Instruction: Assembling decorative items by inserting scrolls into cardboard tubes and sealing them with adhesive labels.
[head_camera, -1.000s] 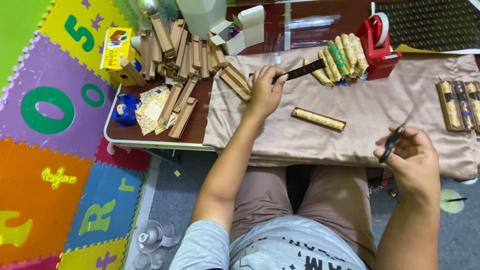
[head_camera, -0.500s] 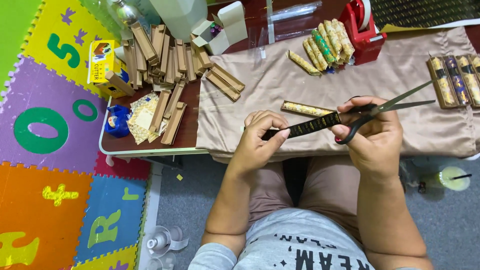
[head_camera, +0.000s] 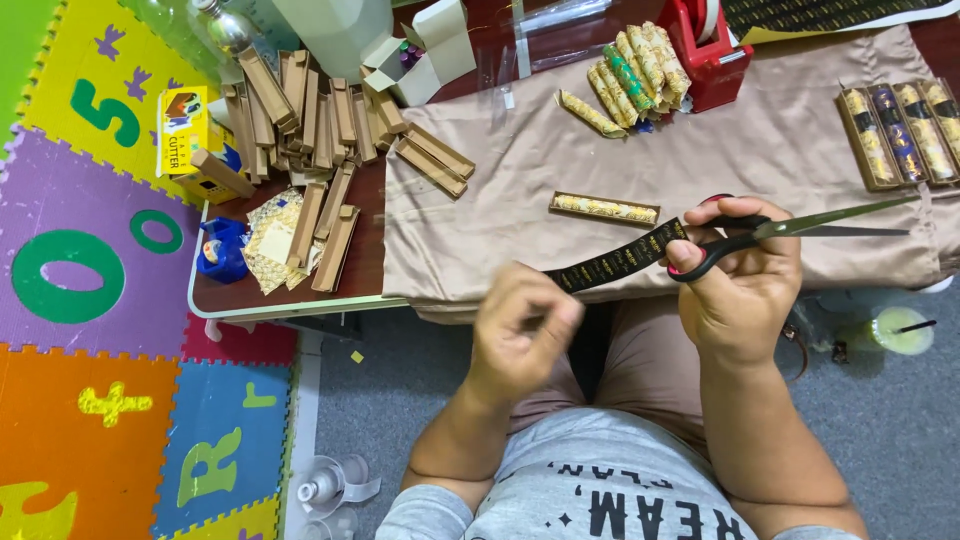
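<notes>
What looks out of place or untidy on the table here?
The brown boxes lie in a loose heap, pointing in every direction, and some hang over the table edge. The cloth is wrinkled. Otherwise nothing looks spilled or broken; the wrapped sticks and the filled boxes sit in neat rows.

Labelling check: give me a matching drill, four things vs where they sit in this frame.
Things:
1 scissors
2 black strip
3 tape dispenser
4 blue cup

Places:
A table's left edge
B right hand
C between both hands
D top, beside the wrapped rolls

Pairs: 1-B, 2-C, 3-D, 4-A
</notes>
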